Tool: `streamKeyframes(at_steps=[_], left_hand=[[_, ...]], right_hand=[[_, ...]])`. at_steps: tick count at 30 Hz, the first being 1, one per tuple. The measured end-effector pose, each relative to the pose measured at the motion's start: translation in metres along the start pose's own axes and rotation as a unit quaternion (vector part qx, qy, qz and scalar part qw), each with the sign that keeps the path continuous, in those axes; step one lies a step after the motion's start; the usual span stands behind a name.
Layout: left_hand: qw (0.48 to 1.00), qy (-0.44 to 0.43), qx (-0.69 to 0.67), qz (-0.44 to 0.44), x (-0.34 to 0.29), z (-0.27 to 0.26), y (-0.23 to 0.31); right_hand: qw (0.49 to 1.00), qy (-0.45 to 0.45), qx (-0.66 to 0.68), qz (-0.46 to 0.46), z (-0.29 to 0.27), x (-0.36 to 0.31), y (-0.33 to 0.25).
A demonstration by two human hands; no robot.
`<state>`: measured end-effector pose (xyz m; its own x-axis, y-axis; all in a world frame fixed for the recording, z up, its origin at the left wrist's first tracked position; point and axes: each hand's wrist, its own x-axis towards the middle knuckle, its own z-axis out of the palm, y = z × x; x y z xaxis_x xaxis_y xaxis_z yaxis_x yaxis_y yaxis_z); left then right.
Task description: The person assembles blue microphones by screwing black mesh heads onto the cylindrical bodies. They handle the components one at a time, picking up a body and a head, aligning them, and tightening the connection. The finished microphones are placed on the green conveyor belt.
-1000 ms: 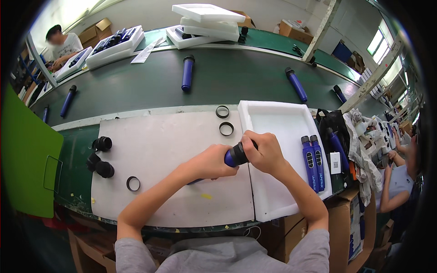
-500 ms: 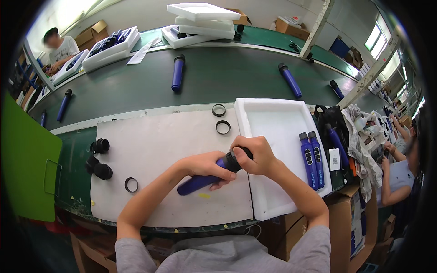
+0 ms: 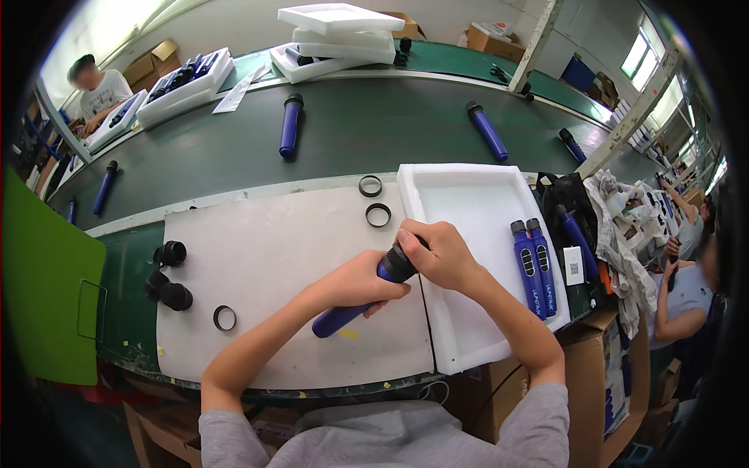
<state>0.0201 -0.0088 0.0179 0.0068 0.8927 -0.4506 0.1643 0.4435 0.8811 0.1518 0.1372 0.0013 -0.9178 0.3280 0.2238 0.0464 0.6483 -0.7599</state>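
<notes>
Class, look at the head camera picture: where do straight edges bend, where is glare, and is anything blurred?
Head view: the conveyor belt edge curves toward the rim; windows at upper right glare white; black corners frame the picture; both hands on the blue torch look sharp.

You have a white foam mat (image 3: 265, 257) on the bench (image 3: 125, 312), and a white foam tray (image 3: 476, 226) lies just beside it on your right. Two blue flashlights (image 3: 532, 265) lie side by side in that tray. Two black rings (image 3: 374, 200) sit near the mat's far edge, and one more black ring (image 3: 225, 317) sits near its left side. Three black caps (image 3: 167, 277) rest at the left edge. Beyond the mat, blue flashlights (image 3: 290, 125) lie well apart on a green belt (image 3: 374, 132). Stacked white trays (image 3: 331, 35) sit far back.
</notes>
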Motion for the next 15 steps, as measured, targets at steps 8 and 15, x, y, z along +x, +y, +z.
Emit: streamKeyframes(at_steps=[8, 15], left_hand=[[0.981, 0.028, -0.185, 0.041, 0.01, -0.025, -0.013], [0.886, 0.117, -0.413, 0.173, 0.024, -0.045, -0.027]], right_hand=[[0.996, 0.06, 0.046, 0.045, 0.006, 0.001, -0.003], [0.997, 0.037, -0.067, -0.006, 0.018, -0.005, -0.005]])
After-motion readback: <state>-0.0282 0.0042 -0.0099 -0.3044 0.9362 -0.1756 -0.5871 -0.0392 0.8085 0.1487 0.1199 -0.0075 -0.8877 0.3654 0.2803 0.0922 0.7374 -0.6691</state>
